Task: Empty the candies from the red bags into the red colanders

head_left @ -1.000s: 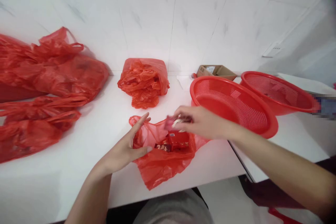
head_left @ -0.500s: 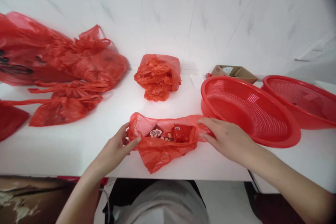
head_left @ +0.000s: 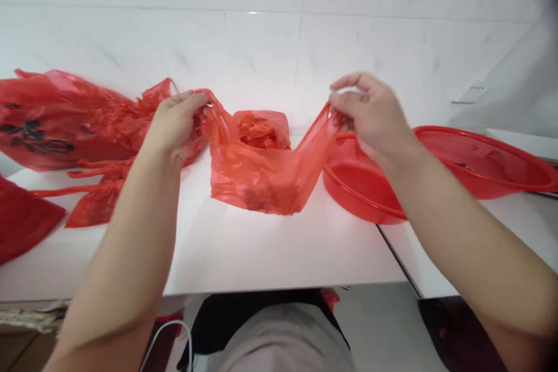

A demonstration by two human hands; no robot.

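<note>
A thin red plastic bag (head_left: pixel 261 177) is stretched upright between my two hands, one handle in each. My left hand (head_left: pixel 181 119) pinches its left handle. On the other side my right hand (head_left: pixel 368 107) grips the right handle between thumb and fingers. Through the film a few dark shapes show at the bag's bottom; the small packets inside are no longer plainly visible. Behind it, partly covered, lies a bundle of red plastic bags (head_left: pixel 261 131).
Two red perforated baskets stand at the right, a nearer one (head_left: pixel 361 192) and a farther one (head_left: pixel 492 157). On the left are a large filled red bag (head_left: pixel 56 122) and a smaller tied red bag (head_left: pixel 96 203). A tiled wall (head_left: pixel 261 58) backs the white table (head_left: pixel 279 261).
Both hands have gone from the bag's opened sides to its handles and raised them. The bag now hangs upright, its packets hidden. My view has tilted up.
</note>
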